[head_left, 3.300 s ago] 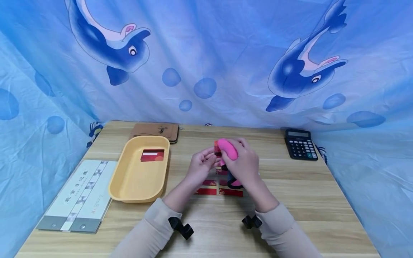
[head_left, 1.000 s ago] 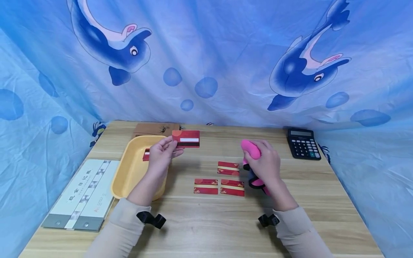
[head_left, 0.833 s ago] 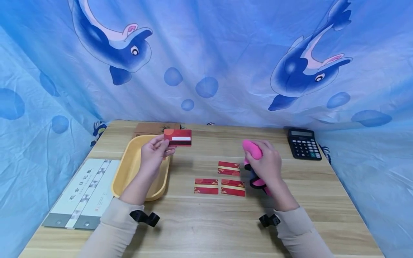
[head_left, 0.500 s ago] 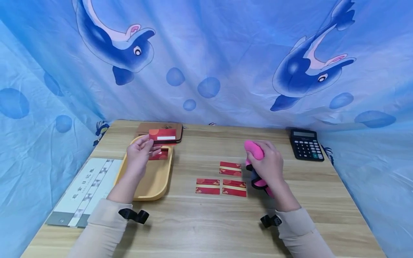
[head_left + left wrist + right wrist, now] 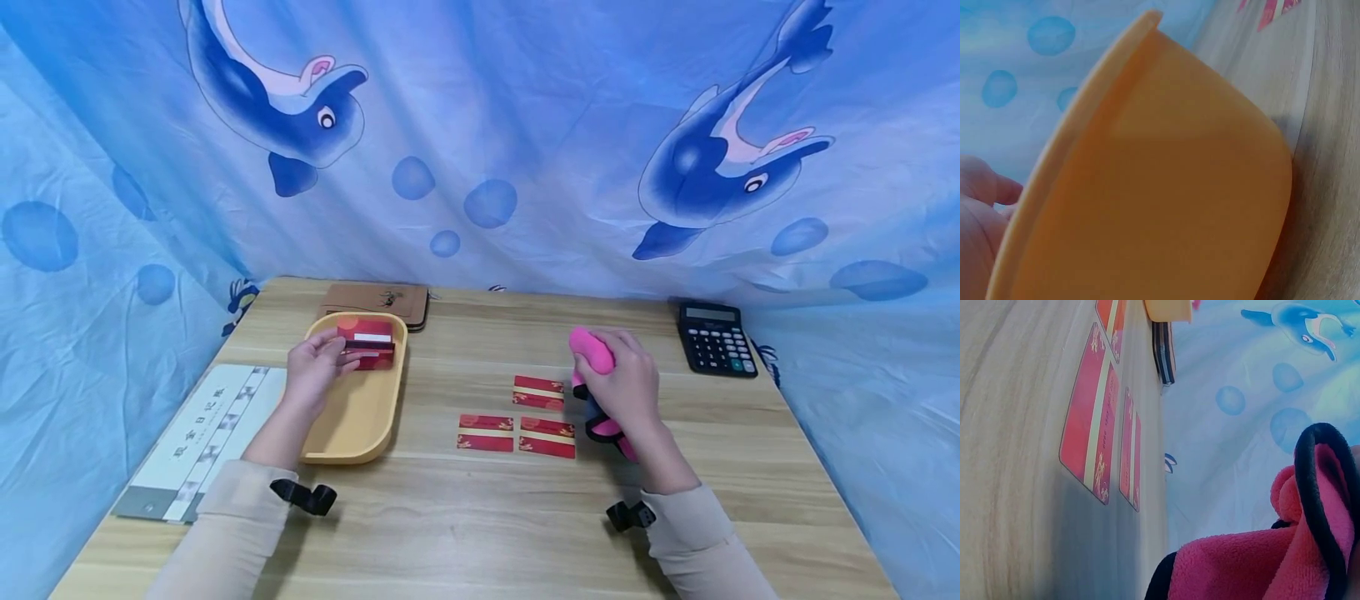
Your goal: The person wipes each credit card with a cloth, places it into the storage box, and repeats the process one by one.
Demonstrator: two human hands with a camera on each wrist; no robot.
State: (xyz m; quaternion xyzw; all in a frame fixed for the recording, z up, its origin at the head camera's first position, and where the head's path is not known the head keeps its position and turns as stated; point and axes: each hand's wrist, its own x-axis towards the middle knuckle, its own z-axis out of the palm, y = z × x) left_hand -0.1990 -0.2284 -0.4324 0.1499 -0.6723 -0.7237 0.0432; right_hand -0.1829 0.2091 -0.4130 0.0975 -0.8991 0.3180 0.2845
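Note:
My left hand (image 5: 311, 371) reaches over the yellow tray (image 5: 395, 400) and pinches the left end of a red bank card (image 5: 363, 329), its striped back up. Partly under this card lies another red card (image 5: 380, 362) on the tray floor. In the left wrist view the tray's outer wall (image 5: 1179, 156) hides the card and most of the fingers. My right hand (image 5: 626, 375) grips a bunched pink cloth (image 5: 590, 348) with black edging. Left of it on the table lie three red cards, one behind (image 5: 538, 392) and two in front, left (image 5: 486, 433) and right (image 5: 547, 438).
A calculator (image 5: 716, 337) sits at the back right. Behind the tray is a brown zipped case (image 5: 408, 304). A white ledger book (image 5: 202, 442) lies left of the tray. A blue dolphin-print curtain (image 5: 487, 125) closes off the table's (image 5: 480, 525) back and sides.
My left hand has carried the red card from beside the pink cloth leftwards, then lowered it into the tray. My right hand has moved rightwards, away from the cards, still gripping the cloth.

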